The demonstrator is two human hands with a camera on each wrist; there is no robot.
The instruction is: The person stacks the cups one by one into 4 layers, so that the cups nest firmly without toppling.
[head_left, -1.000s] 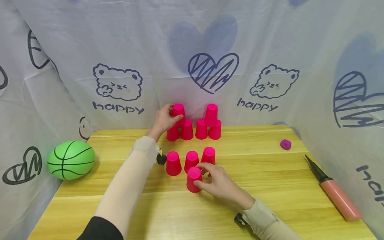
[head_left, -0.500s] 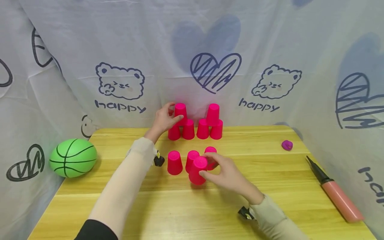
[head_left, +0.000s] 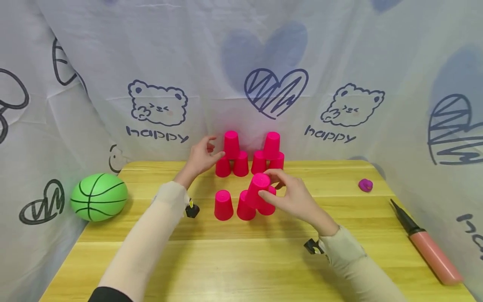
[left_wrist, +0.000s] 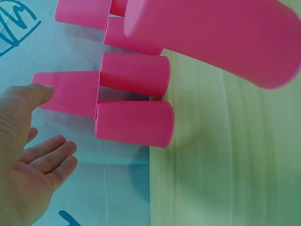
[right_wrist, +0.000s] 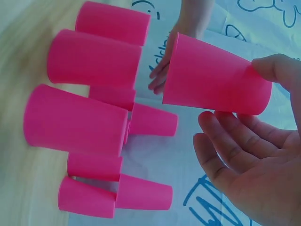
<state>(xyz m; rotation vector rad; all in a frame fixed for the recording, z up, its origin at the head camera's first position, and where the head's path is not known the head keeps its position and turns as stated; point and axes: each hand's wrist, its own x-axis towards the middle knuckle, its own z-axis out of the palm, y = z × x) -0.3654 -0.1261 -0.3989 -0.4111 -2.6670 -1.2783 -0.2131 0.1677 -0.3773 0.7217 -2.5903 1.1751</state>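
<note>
Pink cups, 10 total, all upside down. Right hand [head_left: 292,197] pinches 1 lifted cup [head_left: 258,189] by thumb and fingertips, tilted, above the front row [head_left: 223,205] of 3 on the table [head_left: 234,260]. Beyond the fingers: 2 small pyramids, 3 cups each. Left hand [head_left: 200,156] has relaxed, spread fingers holding nothing, just beside the left pyramid [head_left: 231,154]; top cup near fingertips, contact unclear. Also 1 green ball [head_left: 99,197], 1 pump [head_left: 426,243].
</note>
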